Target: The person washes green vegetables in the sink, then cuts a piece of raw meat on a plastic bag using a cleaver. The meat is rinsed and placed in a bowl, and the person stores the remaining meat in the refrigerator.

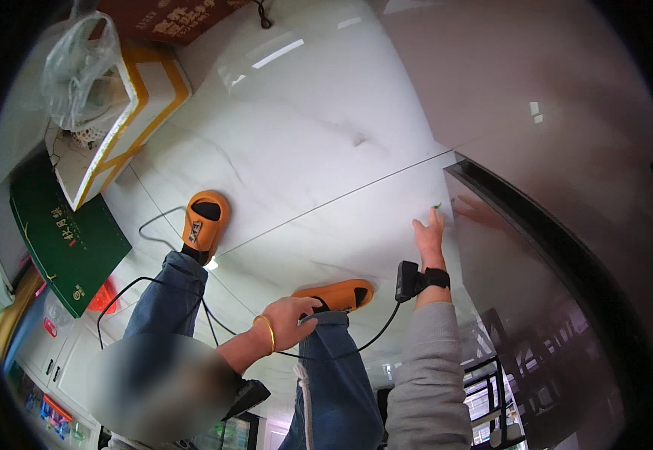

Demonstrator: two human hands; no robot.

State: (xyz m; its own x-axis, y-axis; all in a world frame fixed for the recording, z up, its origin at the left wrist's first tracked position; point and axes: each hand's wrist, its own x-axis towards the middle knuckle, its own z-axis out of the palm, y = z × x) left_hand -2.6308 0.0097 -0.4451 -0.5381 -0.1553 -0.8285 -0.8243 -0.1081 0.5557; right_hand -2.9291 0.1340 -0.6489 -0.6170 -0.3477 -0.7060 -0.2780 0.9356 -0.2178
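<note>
My right hand (428, 233) reaches over the pale tiled floor beside a glossy dark panel. At its fingertips is a small green leaf-like scrap (437, 206), and whether the fingers pinch it is unclear. A black device with a cable is strapped to that wrist (436, 279). My left hand (291, 322), with a gold-coloured bangle (270, 333), rests at the knee or cuff of my blue jeans (332, 365), its fingers bent and nothing visible in them. Orange slides (207, 222) are on my feet.
A white foam box (157, 95) with yellow tape holds a clear plastic bag (81, 73) at the upper left. Beside it lies a green printed box (70, 236). Black cables (129, 283) loop around my legs. A dark metal track (523, 208) runs along the right.
</note>
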